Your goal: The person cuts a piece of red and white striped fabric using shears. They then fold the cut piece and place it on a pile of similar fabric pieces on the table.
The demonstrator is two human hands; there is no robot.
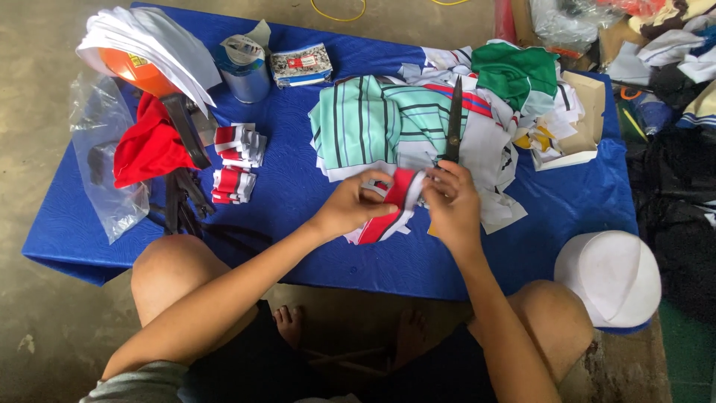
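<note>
My left hand [356,203] pinches a red and white strip of cloth [389,213] over the blue table [298,186]. Beside it, my right hand [453,201] grips black scissors [453,119], whose blades point away from me over a heap of cloth. The right hand's fingers also touch the strip's right end. Behind the hands lies a mint green cloth with dark stripes [373,119] on top of white scraps.
Two stacks of folded red and white pieces [237,160] lie at the left, near a red cloth [149,145] and a clear plastic bag [101,157]. A metal tin [245,69], a white paper pile [153,45], a green cloth [514,71] and a white cap [610,276] are around.
</note>
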